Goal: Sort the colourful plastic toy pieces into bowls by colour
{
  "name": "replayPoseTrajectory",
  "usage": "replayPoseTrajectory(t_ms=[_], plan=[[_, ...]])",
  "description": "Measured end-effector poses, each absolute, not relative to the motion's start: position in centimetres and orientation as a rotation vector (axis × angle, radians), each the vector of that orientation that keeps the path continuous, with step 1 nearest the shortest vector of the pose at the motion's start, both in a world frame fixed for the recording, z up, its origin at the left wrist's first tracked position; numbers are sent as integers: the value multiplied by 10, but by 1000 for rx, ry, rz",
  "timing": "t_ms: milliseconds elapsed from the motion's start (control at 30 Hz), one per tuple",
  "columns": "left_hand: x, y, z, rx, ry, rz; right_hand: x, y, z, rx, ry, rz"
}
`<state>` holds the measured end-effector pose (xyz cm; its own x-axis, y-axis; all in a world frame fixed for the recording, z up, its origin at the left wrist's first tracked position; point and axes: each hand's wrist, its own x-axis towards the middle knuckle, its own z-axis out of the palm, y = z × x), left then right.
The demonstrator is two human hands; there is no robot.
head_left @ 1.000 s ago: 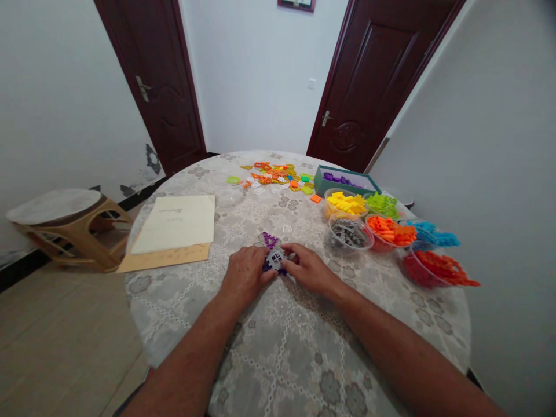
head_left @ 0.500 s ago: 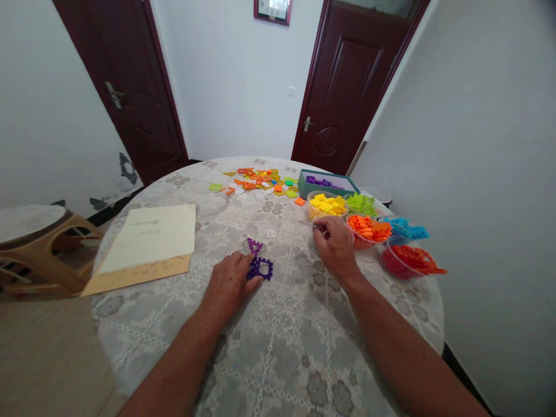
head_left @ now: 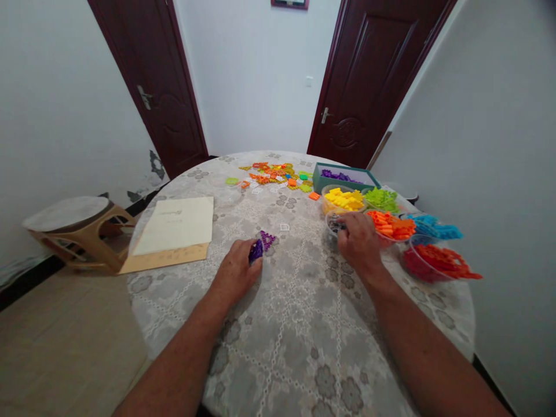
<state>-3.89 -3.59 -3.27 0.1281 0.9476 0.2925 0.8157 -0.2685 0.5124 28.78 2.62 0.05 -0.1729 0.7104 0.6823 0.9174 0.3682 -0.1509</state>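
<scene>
My left hand (head_left: pixel 238 266) is closed on a dark purple building piece (head_left: pixel 256 251), tilted up off the tablecloth between thumb and fingers. Just beyond it a purple triangular piece (head_left: pixel 267 239) lies flat. On the right, my right hand (head_left: pixel 359 240) has its fingers bent down into a clear bowl (head_left: pixel 328 233) with dark grey pieces (head_left: pixel 336 221). The fingertips are close together, but what they pinch, if anything, is hidden. A small white lattice piece (head_left: pixel 284 227) lies on the cloth between the hands.
Around the right hand stand bowls of yellow pieces (head_left: pixel 344 200), green pieces (head_left: pixel 381 200), orange pieces (head_left: pixel 391 225), blue pieces (head_left: pixel 435 226) and red pieces (head_left: pixel 447 259). Behind them is a green box (head_left: pixel 319 183). Mixed pieces (head_left: pixel 278 174) lie at the back, papers (head_left: pixel 178 223) at left.
The purple square piece, flat on the table before, is now tipped up in my left hand. My right hand has shifted over the bowl of grey pieces. The view has swung left and down.
</scene>
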Motion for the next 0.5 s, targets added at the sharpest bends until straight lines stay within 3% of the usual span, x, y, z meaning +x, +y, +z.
replayPoseTrajectory(t_ms=[267,500], plan=[[-38,-36,-33,2154,1654,879,195,-18,-40,-993,-2146,359],[-31,-41,-31,2096,1497,935,181,-18,-52,-995,-2164,602]])
